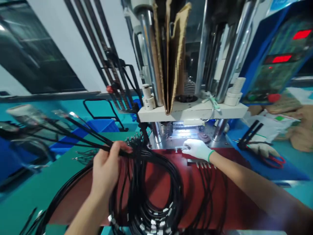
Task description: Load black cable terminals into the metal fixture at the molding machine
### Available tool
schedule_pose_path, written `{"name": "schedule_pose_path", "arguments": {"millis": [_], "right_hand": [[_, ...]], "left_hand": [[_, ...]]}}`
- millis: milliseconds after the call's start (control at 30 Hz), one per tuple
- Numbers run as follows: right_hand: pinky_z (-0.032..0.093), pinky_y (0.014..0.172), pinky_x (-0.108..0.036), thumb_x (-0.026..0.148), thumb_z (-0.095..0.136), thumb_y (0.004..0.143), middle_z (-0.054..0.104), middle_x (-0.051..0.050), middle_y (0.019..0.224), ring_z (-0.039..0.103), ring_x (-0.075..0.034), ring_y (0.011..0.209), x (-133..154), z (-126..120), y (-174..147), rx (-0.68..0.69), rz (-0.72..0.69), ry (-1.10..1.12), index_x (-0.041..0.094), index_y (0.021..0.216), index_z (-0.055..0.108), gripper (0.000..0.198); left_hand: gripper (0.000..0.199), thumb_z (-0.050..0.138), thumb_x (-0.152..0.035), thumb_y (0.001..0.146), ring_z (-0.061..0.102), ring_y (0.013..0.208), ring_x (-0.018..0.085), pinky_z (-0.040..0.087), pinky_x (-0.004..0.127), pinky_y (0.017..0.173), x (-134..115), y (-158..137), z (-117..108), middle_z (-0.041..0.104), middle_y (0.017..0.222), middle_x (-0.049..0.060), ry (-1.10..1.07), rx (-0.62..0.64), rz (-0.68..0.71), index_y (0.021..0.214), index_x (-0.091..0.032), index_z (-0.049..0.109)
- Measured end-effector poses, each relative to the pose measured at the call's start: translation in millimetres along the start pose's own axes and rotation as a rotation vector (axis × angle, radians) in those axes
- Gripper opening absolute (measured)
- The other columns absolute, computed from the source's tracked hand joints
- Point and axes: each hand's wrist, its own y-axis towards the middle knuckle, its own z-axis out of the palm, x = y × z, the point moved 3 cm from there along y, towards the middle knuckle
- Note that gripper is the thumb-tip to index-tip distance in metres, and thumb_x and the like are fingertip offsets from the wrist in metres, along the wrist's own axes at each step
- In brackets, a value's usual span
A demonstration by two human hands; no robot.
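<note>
My bare left hand (106, 166) is closed around several black cables (94, 142), whose light-coloured connector ends stick out to the upper left. Below and right of it, a large coil of black cable (174, 176) with silver connectors lies on the red board (205, 195). At the front of the press's lit opening, my right hand (197, 150) wears a white glove with its fingers pinched at a small pale branched piece (179, 149). Just below the glove is a dark metal bar fixture (194, 161), with several connector ends and cables hanging from it.
The machine's white plate (190, 111) on steel posts stands above the opening; folded cardboard (179, 49) rests on it. At right are a control box (281, 58) with red displays and red-handled pliers (275, 160) on a blue surface. A blue bin (102, 125) stands behind left.
</note>
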Motion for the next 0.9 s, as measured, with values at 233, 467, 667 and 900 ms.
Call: {"name": "schedule_pose_path", "arguments": {"millis": [233,467,667,900], "right_hand": [[0.038,0.078,-0.028,0.037,0.060,0.088,0.061,-0.006,0.090,0.054,-0.019,0.089,-11,15,0,0.030,0.015,-0.054,0.017,0.085,0.069,0.022],[0.037,0.081,-0.031,0.033,0.056,0.092,0.057,-0.008,0.092,0.049,-0.021,0.090,-16,20,0,0.086,-0.038,0.000,0.015,0.095,0.070,0.023],[0.039,0.079,-0.030,0.030,0.059,0.089,0.058,-0.005,0.087,0.050,-0.020,0.087,-27,15,5,0.124,-0.110,0.172,0.019,0.099,0.072,0.019],[0.044,0.085,-0.032,0.021,0.060,0.084,0.066,-0.004,0.084,0.058,-0.018,0.085,-34,14,7,0.014,-0.024,0.465,0.017,0.091,0.074,0.016]], "left_hand": [[0.052,0.052,-0.065,0.077,0.057,0.058,0.030,0.039,0.037,0.061,47,56,6,0.048,0.046,0.006,0.925,0.260,-0.038,0.049,-0.022,0.048],[0.041,0.055,-0.031,0.086,0.054,0.116,0.027,0.040,0.038,0.100,37,17,153,0.057,0.126,0.011,0.605,0.809,0.632,0.126,-0.022,0.056],[0.032,0.046,-0.031,0.092,0.058,0.104,0.023,0.042,0.034,0.096,72,36,190,0.064,0.108,0.011,0.371,1.043,0.576,0.115,-0.017,0.063],[0.034,0.045,-0.034,0.092,0.059,0.106,0.024,0.041,0.034,0.098,68,30,183,0.066,0.111,0.009,0.326,1.032,0.461,0.117,-0.022,0.065]]}}
